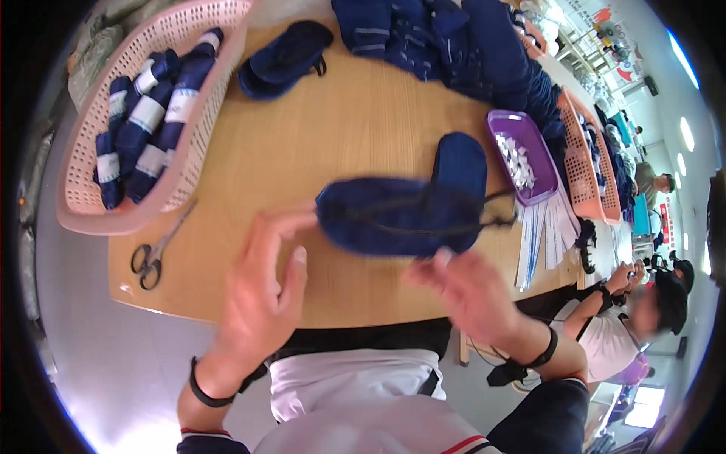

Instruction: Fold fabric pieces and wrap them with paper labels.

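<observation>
A dark blue fabric eye mask with black elastic straps lies across a wooden table, motion-blurred. My left hand touches its left end with its fingertips, fingers apart. My right hand hovers just below the mask's right lower edge, fingers spread, holding nothing that I can make out. A second dark blue mask lies partly under the first, pointing toward the far side.
A pink basket of rolled blue items with white bands stands at left, black scissors beside it. Another blue mask and a blue fabric pile lie at the back. A purple tray of white pieces is at right; a seated person beyond.
</observation>
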`<action>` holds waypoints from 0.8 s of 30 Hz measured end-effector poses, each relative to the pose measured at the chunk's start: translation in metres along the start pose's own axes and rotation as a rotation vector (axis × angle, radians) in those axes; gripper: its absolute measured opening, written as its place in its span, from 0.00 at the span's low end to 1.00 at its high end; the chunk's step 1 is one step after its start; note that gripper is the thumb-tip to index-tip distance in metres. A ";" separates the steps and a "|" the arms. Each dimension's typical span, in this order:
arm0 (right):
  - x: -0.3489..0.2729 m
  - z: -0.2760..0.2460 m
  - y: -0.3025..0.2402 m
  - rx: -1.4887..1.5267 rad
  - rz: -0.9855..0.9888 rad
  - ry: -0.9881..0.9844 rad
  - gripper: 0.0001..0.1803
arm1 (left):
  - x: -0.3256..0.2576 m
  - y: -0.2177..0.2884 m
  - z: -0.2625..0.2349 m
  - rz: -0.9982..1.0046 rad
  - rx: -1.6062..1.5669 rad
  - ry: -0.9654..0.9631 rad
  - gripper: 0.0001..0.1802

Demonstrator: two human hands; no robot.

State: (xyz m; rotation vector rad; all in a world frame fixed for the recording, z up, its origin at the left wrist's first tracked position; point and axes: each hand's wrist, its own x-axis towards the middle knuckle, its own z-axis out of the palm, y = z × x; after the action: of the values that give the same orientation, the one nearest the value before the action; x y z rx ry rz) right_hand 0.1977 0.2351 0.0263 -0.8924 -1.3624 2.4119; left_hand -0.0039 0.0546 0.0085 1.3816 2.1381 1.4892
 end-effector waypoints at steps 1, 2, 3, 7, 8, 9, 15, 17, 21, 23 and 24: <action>-0.018 -0.001 0.013 0.095 0.141 -0.115 0.12 | 0.005 0.005 0.003 -0.011 -0.015 -0.021 0.21; -0.027 0.000 0.012 0.069 0.330 -0.292 0.14 | 0.010 0.008 0.003 0.056 0.084 0.016 0.22; -0.034 0.003 0.006 0.079 0.347 -0.286 0.14 | 0.013 0.010 0.003 0.124 0.182 0.051 0.24; -0.046 0.010 -0.023 -0.595 0.605 -0.539 0.15 | 0.013 0.019 0.003 0.061 0.260 -0.306 0.26; -0.047 0.004 -0.022 -0.718 0.260 -0.477 0.15 | 0.010 0.019 0.005 0.056 0.265 -0.310 0.26; -0.048 0.000 -0.021 -0.823 -0.089 -0.402 0.15 | 0.005 0.018 0.009 0.055 0.314 -0.356 0.27; 0.022 -0.004 -0.022 -1.565 -0.496 -0.117 0.21 | 0.008 0.007 0.022 0.098 0.364 -0.422 0.35; 0.033 -0.006 -0.020 -1.715 -0.544 -0.112 0.20 | 0.019 0.002 0.017 0.087 0.332 -0.449 0.38; 0.042 -0.003 -0.033 -1.600 -0.245 -0.142 0.11 | 0.033 -0.009 0.022 0.069 0.345 -0.556 0.39; 0.042 -0.002 -0.040 -1.493 -0.080 -0.161 0.09 | 0.030 -0.005 0.030 0.120 0.407 -0.515 0.38; 0.041 -0.005 -0.041 -1.411 0.003 -0.230 0.09 | 0.023 0.002 0.035 0.188 0.457 -0.508 0.37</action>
State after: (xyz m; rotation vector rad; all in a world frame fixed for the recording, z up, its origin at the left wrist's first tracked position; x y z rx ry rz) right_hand 0.1648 0.2798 0.0428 -0.7660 -3.1422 1.2387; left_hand 0.0058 0.0942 0.0009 1.9018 2.1118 0.5928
